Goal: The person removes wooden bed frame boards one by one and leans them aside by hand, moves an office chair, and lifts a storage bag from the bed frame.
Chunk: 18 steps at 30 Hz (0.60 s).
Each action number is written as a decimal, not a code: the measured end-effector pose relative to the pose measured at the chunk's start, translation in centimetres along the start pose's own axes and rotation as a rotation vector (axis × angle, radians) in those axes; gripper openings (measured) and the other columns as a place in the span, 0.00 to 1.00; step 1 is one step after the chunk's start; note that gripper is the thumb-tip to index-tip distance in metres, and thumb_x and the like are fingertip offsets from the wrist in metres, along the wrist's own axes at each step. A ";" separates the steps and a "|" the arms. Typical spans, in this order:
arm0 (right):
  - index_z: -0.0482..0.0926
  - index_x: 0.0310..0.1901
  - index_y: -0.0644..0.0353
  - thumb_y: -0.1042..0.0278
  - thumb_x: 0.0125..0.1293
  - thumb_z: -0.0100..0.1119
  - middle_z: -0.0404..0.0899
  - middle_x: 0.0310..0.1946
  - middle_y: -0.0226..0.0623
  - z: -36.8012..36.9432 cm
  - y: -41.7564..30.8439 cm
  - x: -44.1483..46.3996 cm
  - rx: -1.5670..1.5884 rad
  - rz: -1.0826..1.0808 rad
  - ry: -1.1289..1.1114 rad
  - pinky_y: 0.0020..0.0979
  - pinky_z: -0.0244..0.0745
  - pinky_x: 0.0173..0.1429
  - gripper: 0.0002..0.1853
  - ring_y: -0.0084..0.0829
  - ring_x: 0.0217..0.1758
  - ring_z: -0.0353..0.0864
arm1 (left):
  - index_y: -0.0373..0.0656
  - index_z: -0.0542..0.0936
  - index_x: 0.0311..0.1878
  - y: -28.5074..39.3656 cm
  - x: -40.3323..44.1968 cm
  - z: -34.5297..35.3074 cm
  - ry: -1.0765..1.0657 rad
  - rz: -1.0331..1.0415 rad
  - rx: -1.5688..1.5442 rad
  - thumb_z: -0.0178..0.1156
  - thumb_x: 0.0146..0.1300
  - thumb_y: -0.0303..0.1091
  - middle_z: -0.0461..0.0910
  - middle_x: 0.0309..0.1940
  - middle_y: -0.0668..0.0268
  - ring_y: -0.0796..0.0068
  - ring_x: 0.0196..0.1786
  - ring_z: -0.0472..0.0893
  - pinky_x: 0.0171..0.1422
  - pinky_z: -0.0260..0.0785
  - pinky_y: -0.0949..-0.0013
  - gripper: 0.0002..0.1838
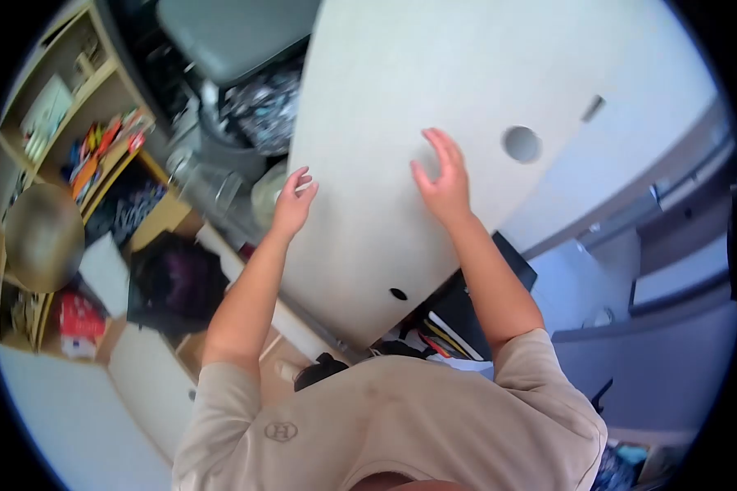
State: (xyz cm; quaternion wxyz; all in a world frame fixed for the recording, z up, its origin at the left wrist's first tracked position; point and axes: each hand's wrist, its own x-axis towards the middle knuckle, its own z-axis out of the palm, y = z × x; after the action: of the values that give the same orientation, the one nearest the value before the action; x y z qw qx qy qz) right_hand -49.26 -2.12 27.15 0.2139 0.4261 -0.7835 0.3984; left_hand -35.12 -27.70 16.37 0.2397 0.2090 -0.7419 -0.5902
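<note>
My left hand point(295, 203) is raised at the left edge of a large white tabletop point(368, 106), fingers apart and nothing in them. Over the middle of that surface is my right hand point(444, 176), its thumb spread from the fingers and the palm bare. I cannot tell whether either hand touches the board. A grey round disc point(522, 144) is set in the top to the right of my right hand. Closer to my body, the same board has a small dark oval hole point(398, 294).
On the left stand wooden shelves point(98, 82) with mixed items and a dark, umbrella-like object point(176, 282). A grey chair seat point(237, 37) and a bin with a dark plastic liner point(266, 110) are beyond the board's left edge. Black folders point(458, 315) lie below my right forearm.
</note>
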 end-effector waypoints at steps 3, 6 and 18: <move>0.67 0.63 0.60 0.65 0.56 0.66 0.62 0.65 0.50 -8.5 4.0 -1.5 -0.299 -0.012 0.493 0.42 0.57 0.71 0.32 0.49 0.69 0.60 | 0.46 0.66 0.67 4.5 1.6 6.5 -0.110 0.069 0.028 0.59 0.66 0.41 0.73 0.59 0.56 0.68 0.56 0.75 0.59 0.67 0.66 0.28; 0.69 0.61 0.62 0.64 0.56 0.66 0.61 0.65 0.50 -13.3 7.5 -1.6 -0.038 0.180 0.766 0.42 0.54 0.72 0.31 0.48 0.70 0.57 | 0.47 0.67 0.66 6.4 2.6 11.8 -0.161 0.111 0.101 0.60 0.65 0.42 0.73 0.59 0.56 0.66 0.55 0.77 0.58 0.70 0.65 0.28; 0.70 0.38 0.77 0.54 0.58 0.69 0.72 0.16 0.36 -11.9 13.6 4.6 0.754 0.686 0.496 0.25 0.63 0.17 0.28 0.23 0.13 0.69 | 0.45 0.69 0.65 9.9 1.4 10.5 0.098 0.107 0.277 0.61 0.63 0.46 0.74 0.58 0.54 0.63 0.54 0.79 0.56 0.72 0.64 0.29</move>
State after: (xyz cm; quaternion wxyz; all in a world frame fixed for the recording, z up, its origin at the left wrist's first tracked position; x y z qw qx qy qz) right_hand -63.25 9.53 31.27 0.0831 0.0875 -0.6070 0.7855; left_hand -42.85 -18.24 24.17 0.2759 0.2287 -0.8137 -0.4576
